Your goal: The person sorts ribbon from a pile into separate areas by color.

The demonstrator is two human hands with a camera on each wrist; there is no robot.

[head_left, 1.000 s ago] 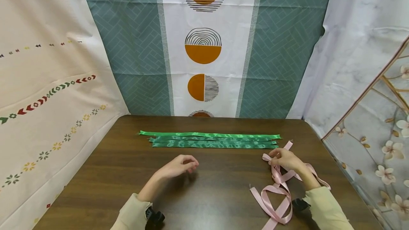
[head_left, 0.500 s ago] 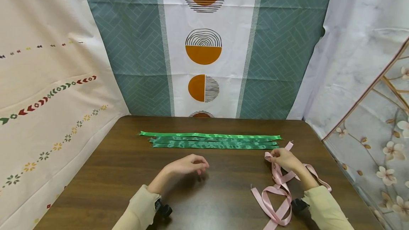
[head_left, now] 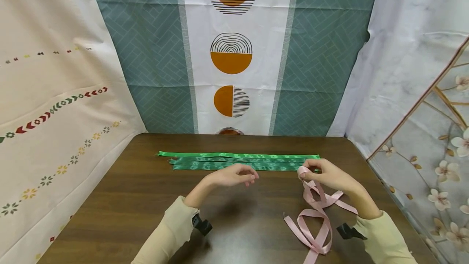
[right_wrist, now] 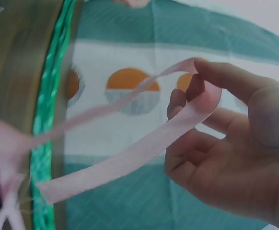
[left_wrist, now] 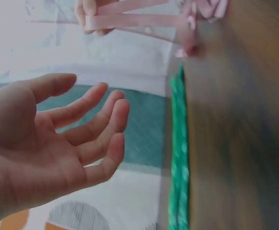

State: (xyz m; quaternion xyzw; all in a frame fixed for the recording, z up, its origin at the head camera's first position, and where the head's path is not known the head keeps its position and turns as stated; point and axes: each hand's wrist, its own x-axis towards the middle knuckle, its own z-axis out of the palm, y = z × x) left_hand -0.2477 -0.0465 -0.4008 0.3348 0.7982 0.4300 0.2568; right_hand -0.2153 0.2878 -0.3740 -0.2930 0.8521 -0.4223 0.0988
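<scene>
At the right of the table, my right hand (head_left: 331, 174) pinches a pink ribbon (head_left: 318, 203) between thumb and fingers, raised above the tabletop. In the right wrist view the ribbon (right_wrist: 125, 165) loops over the fingers, and one cut end hangs free. The rest of it lies in loose, crossing loops on the wood. My left hand (head_left: 234, 175) hovers over the middle of the table with relaxed, slightly bent fingers; the left wrist view shows that same hand (left_wrist: 67, 139) holding nothing. Just behind both hands, several green ribbons (head_left: 234, 160) lie flat, side by side.
The brown wooden table (head_left: 146, 203) ends at a teal and white patterned cloth (head_left: 234, 72) at the back. A cream embroidered cloth (head_left: 66, 113) hangs at the left, and a floral marbled cloth (head_left: 421, 154) at the right.
My right hand has lifted the pink ribbon off the table, drawing part of the pile upward. My left hand has moved rightward and up, towards the ribbon.
</scene>
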